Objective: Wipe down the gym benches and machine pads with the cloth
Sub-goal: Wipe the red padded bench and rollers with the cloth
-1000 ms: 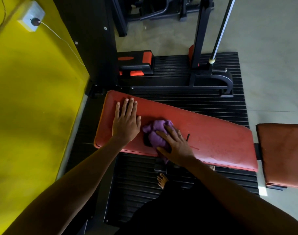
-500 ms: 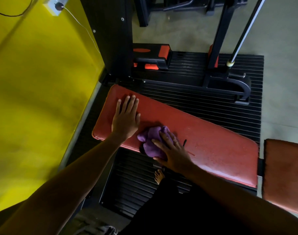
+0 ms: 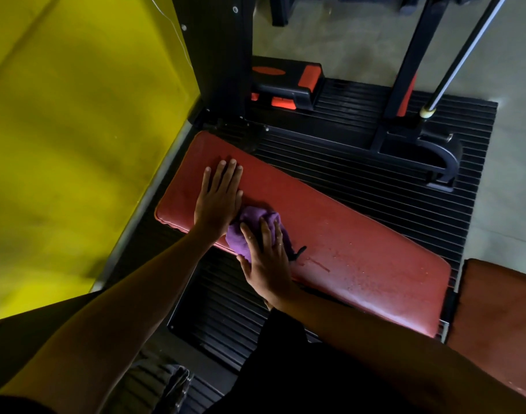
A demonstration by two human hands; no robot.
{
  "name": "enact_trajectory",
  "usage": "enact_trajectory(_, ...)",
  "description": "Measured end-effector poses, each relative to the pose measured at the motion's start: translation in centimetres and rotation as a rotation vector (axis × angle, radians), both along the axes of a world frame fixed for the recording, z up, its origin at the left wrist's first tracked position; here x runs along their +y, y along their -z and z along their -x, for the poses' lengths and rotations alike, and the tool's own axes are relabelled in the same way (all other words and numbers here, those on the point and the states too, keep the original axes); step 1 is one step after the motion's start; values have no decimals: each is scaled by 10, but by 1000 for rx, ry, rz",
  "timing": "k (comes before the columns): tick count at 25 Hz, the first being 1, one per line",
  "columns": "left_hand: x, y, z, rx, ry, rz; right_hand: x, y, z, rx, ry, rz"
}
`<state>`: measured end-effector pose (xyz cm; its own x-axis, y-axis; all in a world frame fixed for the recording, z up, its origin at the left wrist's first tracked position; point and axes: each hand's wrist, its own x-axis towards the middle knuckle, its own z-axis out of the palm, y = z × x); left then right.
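A long red bench pad (image 3: 345,249) runs from the upper left down to the right, over a black ribbed floor mat. My left hand (image 3: 218,198) lies flat on the pad's left part, fingers together and pointing away from me, holding nothing. Just right of it, my right hand (image 3: 266,258) presses a bunched purple cloth (image 3: 249,224) onto the pad near its front edge; the cloth touches my left hand. A small tear shows in the pad right of the cloth. A second red pad (image 3: 501,318) sits at the right edge.
A yellow wall (image 3: 76,130) closes off the left side. A black machine upright (image 3: 217,55) and a black frame with a curved foot (image 3: 435,156) stand behind the bench. A chrome rod (image 3: 465,55) slants at the upper right. Grey floor lies beyond the mat (image 3: 375,186).
The right hand has slid the purple cloth left along the pad until it touches the left hand. The view has swung so the bench sits more to the right.
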<state>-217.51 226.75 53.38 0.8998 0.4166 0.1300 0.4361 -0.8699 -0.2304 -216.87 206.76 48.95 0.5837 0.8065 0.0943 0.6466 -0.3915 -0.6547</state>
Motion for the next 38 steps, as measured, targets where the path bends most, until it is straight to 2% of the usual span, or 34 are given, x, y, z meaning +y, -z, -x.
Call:
enact_trajectory(3,-5,1,1,-15,-4,28,-11,9,-15,-84,-74,12)
enact_trajectory(7,-13,0,1,-19,-30,69,-72,61,-36,-254,-165,-77)
enact_trajectory(9,-15,0,1,-19,-45,65,-80,64,-35,-197,-152,-54)
enact_trajectory(13,-15,4,2,-17,-43,57,-25,17,-28,-16,-163,-85)
enact_trajectory(15,-14,5,3,-6,-42,48,-21,17,-42,-69,-221,-133)
enact_trajectory(18,-21,8,3,-8,-45,44,-66,47,-71,-182,-255,-107)
enact_trajectory(21,-24,7,3,8,-41,60,-96,65,-116,-137,-73,28)
enact_trajectory(23,-27,6,2,0,-36,70,-75,61,-144,-28,134,91)
enact_trajectory(25,-32,8,2,-20,-26,87,-35,48,-156,68,238,95)
enact_trajectory(28,-50,22,0,-58,64,118,-9,29,-134,80,123,71)
enact_trajectory(31,-70,40,-7,-60,169,135,-62,49,-114,-68,-70,0)
enact_trajectory(33,-83,44,-16,-69,165,162,-109,79,-125,-105,-89,36)
enact_trajectory(35,-94,46,-26,-82,141,199,-131,93,-153,-2,45,131)
enact_trajectory(38,-107,53,-40,-70,187,248,-92,79,-185,180,312,224)
